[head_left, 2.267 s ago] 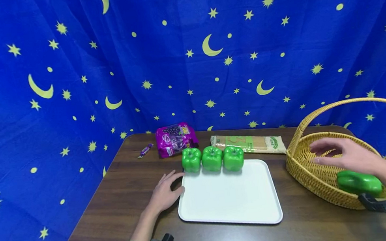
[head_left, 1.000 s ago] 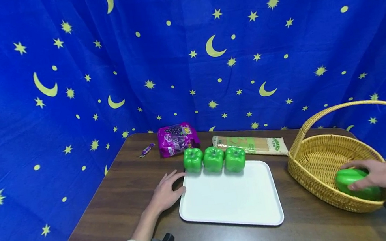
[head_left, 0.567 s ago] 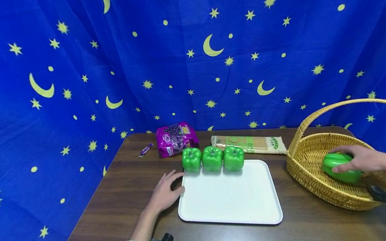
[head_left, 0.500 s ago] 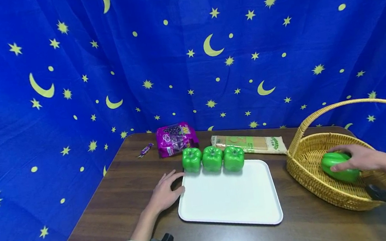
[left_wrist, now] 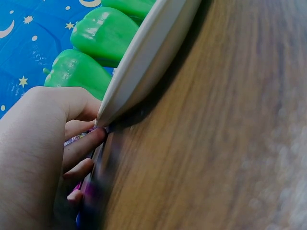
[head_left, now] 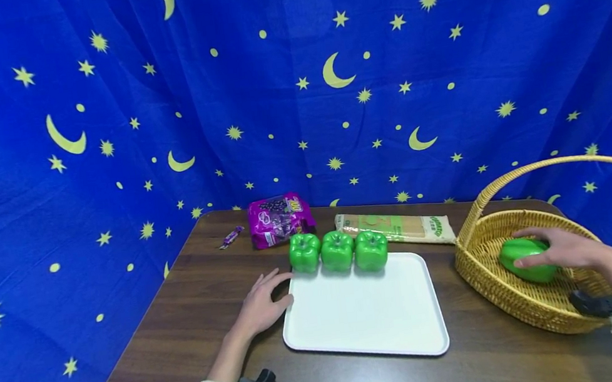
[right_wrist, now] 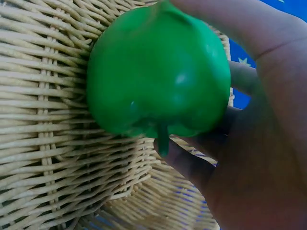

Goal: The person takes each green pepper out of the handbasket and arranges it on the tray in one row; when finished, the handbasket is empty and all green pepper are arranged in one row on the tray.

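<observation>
In the basket [head_left: 493,295], my right hand [head_left: 573,247] grips a green bell pepper [head_left: 526,260], its thumb on the near side and fingers round the far side. The right wrist view shows this pepper [right_wrist: 158,76] with its stem pointing down, close to the woven wall. My left hand [head_left: 262,306] lies on the table with relaxed fingers, thumb and index finger at the left rim of the white tray [head_left: 362,310]. Three more green bell peppers, a left one [head_left: 304,254], a middle one [head_left: 337,252] and a right one [head_left: 371,251], line the tray's back edge.
A purple candy bag [head_left: 280,220] stands behind the peppers, with a small wrapped candy [head_left: 231,237] to its left. A flat noodle packet [head_left: 395,228] lies behind the tray. The basket's tall handle [head_left: 563,160] arches above the right arm. A blue starry curtain [head_left: 248,84] hangs behind the table.
My right hand came down onto the pepper at the basket's near right side, took hold of it and shifted it left and back inside the basket. The left hand stayed at the tray.
</observation>
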The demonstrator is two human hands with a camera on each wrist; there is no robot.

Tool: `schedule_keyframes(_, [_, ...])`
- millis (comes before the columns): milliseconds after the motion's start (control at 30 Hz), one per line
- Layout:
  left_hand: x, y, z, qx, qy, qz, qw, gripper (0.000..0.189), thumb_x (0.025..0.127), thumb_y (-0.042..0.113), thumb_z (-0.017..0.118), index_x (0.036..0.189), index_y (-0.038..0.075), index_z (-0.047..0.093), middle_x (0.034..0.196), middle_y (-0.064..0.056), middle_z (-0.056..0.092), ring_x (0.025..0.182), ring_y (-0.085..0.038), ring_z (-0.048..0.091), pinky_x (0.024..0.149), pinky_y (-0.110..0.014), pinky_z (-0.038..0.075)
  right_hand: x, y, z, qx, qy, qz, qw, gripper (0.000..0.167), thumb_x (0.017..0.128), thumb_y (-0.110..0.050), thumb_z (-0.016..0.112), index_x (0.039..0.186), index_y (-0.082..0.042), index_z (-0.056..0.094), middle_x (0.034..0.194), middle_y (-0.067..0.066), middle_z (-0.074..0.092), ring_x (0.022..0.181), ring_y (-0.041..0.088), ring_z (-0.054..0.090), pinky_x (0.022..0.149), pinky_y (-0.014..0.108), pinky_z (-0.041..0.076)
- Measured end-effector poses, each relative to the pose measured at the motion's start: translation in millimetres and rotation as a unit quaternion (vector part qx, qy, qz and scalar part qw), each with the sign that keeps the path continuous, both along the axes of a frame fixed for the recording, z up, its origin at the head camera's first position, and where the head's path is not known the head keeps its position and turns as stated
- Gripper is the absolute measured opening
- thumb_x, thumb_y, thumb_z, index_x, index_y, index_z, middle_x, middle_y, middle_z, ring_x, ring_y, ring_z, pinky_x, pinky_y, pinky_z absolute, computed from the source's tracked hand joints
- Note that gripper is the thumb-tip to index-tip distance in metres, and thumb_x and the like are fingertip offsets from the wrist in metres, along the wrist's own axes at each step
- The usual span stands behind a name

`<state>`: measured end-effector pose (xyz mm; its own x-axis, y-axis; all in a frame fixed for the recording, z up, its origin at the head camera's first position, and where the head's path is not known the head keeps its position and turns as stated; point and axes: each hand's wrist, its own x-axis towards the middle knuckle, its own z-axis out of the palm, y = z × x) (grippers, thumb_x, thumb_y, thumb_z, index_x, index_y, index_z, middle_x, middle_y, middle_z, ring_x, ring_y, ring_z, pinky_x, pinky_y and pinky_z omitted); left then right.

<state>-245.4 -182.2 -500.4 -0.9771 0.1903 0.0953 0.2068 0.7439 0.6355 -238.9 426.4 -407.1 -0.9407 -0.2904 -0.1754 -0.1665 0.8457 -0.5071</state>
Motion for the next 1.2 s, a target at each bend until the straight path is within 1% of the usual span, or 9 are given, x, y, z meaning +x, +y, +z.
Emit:
schedule_keyframes(133, [-0.7, 0.4, -0.4, 0.002, 0.005, -0.003, 1.0, 0.046, 0.085, 0.031, 0.068, 0.13, 0.03, 0.06, 0.146, -0.014, 0.043, 0.137, -0.04, 0.027, 0.108, -0.063, 0.02, 2.3, 9, -3.1, -0.007, 0.017, 0.0, 0.9998, 0.077, 0.085, -0.03, 0.071, 0.14, 0.008, 0.033, 0.11, 0.025, 0.056, 0.089, 0.026, 0.057, 0.067, 0.036, 0.048])
schedule_keyframes(267, [-1.0, -0.2, -0.4, 0.001, 0.007, -0.004, 1.0, 0.046, 0.085, 0.031, 0.068, 0.13, 0.029, 0.06, 0.145, -0.014, 0.043, 0.137, -0.04, 0.028, 0.108, -0.062, 0.02, 6.0, 19, -5.0, -0.013, 0.028, 0.001, 0.9995, 0.08, 0.085, -0.028, 0.072, 0.142, 0.007, 0.03, 0.118, 0.035, 0.051, 0.096, 0.035, 0.057, 0.069, 0.039, 0.049])
schedule_keyframes(400, [-1.6, -0.6, -0.3, -0.001, 0.007, -0.002, 1.0, 0.046, 0.085, 0.031, 0.068, 0.13, 0.029, 0.06, 0.145, -0.013, 0.044, 0.137, -0.039, 0.029, 0.109, -0.062, 0.02, 10.8, 24, -3.8, -0.021, 0.021, -0.004, 0.9995, 0.081, 0.086, -0.028, 0.071, 0.144, 0.007, 0.027, 0.124, 0.04, 0.044, 0.104, 0.048, 0.053, 0.069, 0.043, 0.051])
schedule_keyframes(500, [-1.9, -0.3, -0.2, -0.003, 0.007, -0.004, 1.0, 0.046, 0.085, 0.031, 0.068, 0.13, 0.029, 0.06, 0.144, -0.012, 0.045, 0.137, -0.037, 0.03, 0.11, -0.06, 0.019, 14.1, 26, -3.1, -0.027, 0.006, -0.018, 0.9995, 0.08, 0.087, -0.029, 0.069, 0.144, 0.007, 0.026, 0.125, 0.042, 0.042, 0.107, 0.053, 0.049, 0.07, 0.047, 0.053])
schedule_keyframes(600, [-1.9, 0.4, -0.3, -0.004, 0.003, -0.004, 1.0, 0.046, 0.085, 0.032, 0.068, 0.13, 0.029, 0.06, 0.145, -0.012, 0.045, 0.137, -0.037, 0.03, 0.11, -0.06, 0.019, 15.2, 27, -3.0, -0.024, -0.007, -0.033, 0.9991, 0.079, 0.088, -0.032, 0.068, 0.142, 0.009, 0.028, 0.122, 0.038, 0.046, 0.107, 0.051, 0.05, 0.071, 0.048, 0.053])
schedule_keyframes(767, [-1.7, 1.3, 0.4, -0.006, 0.0, -0.001, 1.0, 0.046, 0.085, 0.032, 0.068, 0.13, 0.029, 0.06, 0.145, -0.012, 0.044, 0.137, -0.038, 0.029, 0.109, -0.061, 0.02, 15.3, 28, -3.6, -0.035, -0.026, -0.048, 0.9979, 0.08, 0.088, -0.03, 0.069, 0.138, 0.014, 0.026, 0.114, 0.029, 0.053, 0.102, 0.042, 0.055, 0.072, 0.037, 0.052])
schedule_keyframes(867, [-1.3, 1.5, 0.9, -0.007, 0.002, -0.002, 1.0, 0.045, 0.085, 0.032, 0.067, 0.13, 0.029, 0.06, 0.145, -0.012, 0.044, 0.137, -0.038, 0.029, 0.109, -0.061, 0.02, 15.9, 30, -5.1, -0.048, -0.032, -0.047, 0.9972, 0.08, 0.087, -0.025, 0.071, 0.136, 0.017, 0.024, 0.111, 0.029, 0.054, 0.099, 0.04, 0.057, 0.07, 0.035, 0.052])
schedule_keyframes(1067, [0.1, 1.0, 1.4, -0.004, 0.001, -0.001, 1.0, 0.045, 0.086, 0.032, 0.067, 0.13, 0.029, 0.06, 0.145, -0.012, 0.044, 0.138, -0.039, 0.028, 0.109, -0.062, 0.02, 16.1, 31, -7.0, -0.056, -0.024, -0.055, 0.9967, 0.077, 0.086, -0.023, 0.072, 0.131, 0.019, 0.026, 0.113, 0.032, 0.051, 0.101, 0.044, 0.055, 0.073, 0.037, 0.054])
schedule_keyframes(1200, [0.3, 0.3, 1.1, -0.008, -0.002, 0.001, 1.0, 0.045, 0.086, 0.032, 0.067, 0.13, 0.029, 0.06, 0.146, -0.012, 0.043, 0.138, -0.04, 0.027, 0.109, -0.062, 0.02, 15.5, 28, -5.3, -0.047, 0.004, -0.07, 0.9964, 0.081, 0.086, -0.03, 0.072, 0.134, 0.017, 0.027, 0.116, 0.037, 0.049, 0.105, 0.049, 0.052, 0.075, 0.045, 0.055])
